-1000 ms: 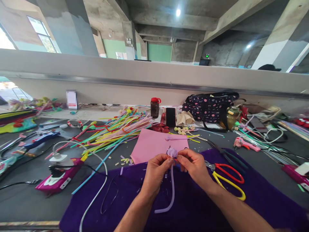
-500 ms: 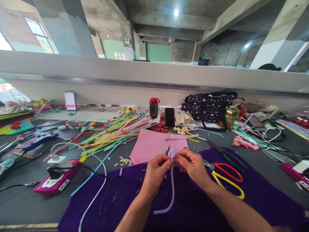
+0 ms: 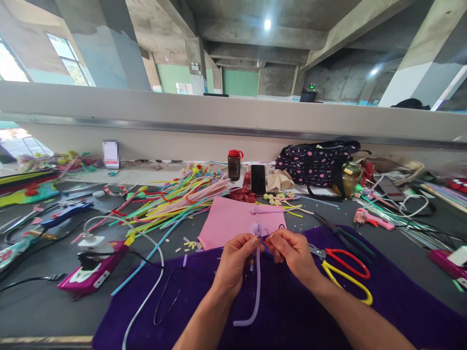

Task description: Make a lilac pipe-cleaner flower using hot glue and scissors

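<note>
My left hand [image 3: 235, 260] pinches a lavender pipe cleaner [image 3: 258, 287] just under the small rounded lavender head [image 3: 256, 228] at its top. The stem hangs down below my fingers and bends left at its lower end. Close on the right, my right hand [image 3: 295, 250] has thumb and fingertips pressed together. A bit of blue shows between the two hands, but what my right fingertips hold is too small to make out. Both hands are above the dark purple cloth [image 3: 288, 311]. Behind them, another lavender pipe cleaner [image 3: 270, 210] lies on a pink sheet [image 3: 219, 221].
Scissors [image 3: 346, 265] with red and yellow handles lie right of my hands, near dark pliers [image 3: 341, 233]. Bundled colourful pipe cleaners [image 3: 175, 197], a bottle [image 3: 234, 165], a phone [image 3: 258, 180] and a patterned bag [image 3: 314, 165] line the back. A magenta power strip [image 3: 98, 272] with cables sits left.
My right hand has drawn slightly away from the lavender head, leaving a small gap. My left hand keeps its pinch, and the hanging stem has straightened a little. The view has shifted slightly.
</note>
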`<state>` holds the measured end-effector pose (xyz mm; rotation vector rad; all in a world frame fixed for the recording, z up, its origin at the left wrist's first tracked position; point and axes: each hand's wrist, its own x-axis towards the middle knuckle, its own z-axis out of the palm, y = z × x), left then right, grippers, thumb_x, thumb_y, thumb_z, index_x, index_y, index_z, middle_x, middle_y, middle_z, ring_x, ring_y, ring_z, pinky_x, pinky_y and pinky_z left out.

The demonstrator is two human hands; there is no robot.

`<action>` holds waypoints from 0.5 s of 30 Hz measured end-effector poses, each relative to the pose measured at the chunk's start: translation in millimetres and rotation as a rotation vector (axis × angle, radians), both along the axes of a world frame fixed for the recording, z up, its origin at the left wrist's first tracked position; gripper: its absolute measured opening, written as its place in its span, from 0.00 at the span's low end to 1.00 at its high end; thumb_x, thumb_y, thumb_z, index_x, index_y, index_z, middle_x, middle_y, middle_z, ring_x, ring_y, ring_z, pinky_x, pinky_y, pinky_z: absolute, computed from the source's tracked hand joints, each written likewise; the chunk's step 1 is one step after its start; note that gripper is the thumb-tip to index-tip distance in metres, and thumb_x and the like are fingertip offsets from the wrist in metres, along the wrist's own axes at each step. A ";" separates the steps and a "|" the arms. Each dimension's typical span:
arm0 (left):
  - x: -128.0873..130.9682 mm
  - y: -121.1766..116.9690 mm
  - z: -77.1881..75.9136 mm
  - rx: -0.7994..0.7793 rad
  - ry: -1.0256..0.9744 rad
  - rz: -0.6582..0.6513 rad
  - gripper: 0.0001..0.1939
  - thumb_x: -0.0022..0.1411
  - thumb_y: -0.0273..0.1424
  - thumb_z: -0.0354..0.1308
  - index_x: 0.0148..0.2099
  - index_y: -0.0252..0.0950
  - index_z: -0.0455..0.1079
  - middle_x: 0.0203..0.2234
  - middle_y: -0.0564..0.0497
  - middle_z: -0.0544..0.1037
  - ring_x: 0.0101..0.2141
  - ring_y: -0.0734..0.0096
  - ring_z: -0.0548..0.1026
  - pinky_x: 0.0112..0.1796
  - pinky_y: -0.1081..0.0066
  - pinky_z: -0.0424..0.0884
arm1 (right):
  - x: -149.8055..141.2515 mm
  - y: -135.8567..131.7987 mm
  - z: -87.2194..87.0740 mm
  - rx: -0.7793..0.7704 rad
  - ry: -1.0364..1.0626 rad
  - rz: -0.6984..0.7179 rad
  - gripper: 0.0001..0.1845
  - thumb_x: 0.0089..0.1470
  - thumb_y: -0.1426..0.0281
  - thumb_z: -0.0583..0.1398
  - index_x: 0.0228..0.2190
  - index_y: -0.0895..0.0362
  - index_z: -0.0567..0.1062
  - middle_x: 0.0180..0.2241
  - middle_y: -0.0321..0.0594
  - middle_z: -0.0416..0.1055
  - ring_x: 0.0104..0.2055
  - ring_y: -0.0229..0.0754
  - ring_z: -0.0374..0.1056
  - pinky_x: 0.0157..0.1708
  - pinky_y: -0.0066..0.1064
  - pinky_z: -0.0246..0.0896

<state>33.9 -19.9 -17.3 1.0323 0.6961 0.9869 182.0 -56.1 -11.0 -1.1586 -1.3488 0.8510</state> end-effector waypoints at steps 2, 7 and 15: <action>-1.5 1.2 0.4 -0.062 -0.084 0.006 0.10 0.50 0.35 0.61 0.29 0.33 0.72 0.24 0.51 0.74 0.22 0.80 0.65 0.26 0.78 0.61 | -0.4 -0.4 -1.2 -0.010 0.012 0.019 0.17 0.53 0.59 0.55 0.24 0.60 0.72 0.18 0.33 0.66 0.16 0.32 0.60 0.17 0.24 0.52; -2.6 1.6 0.9 -0.154 -0.238 -0.015 0.09 0.46 0.33 0.64 0.30 0.32 0.73 0.29 0.49 0.75 0.22 0.79 0.68 0.24 0.77 0.63 | -14.8 -5.3 -3.1 -0.103 0.043 0.221 0.16 0.52 0.59 0.56 0.25 0.60 0.72 0.19 0.33 0.67 0.16 0.31 0.60 0.16 0.22 0.51; 1.0 -3.7 1.9 -0.138 -0.234 -0.131 0.13 0.46 0.35 0.63 0.33 0.31 0.72 0.20 0.51 0.72 0.17 0.78 0.66 0.20 0.75 0.62 | -23.5 -11.6 -1.7 -0.151 0.151 0.203 0.16 0.50 0.59 0.58 0.23 0.59 0.69 0.18 0.32 0.66 0.13 0.28 0.57 0.13 0.20 0.50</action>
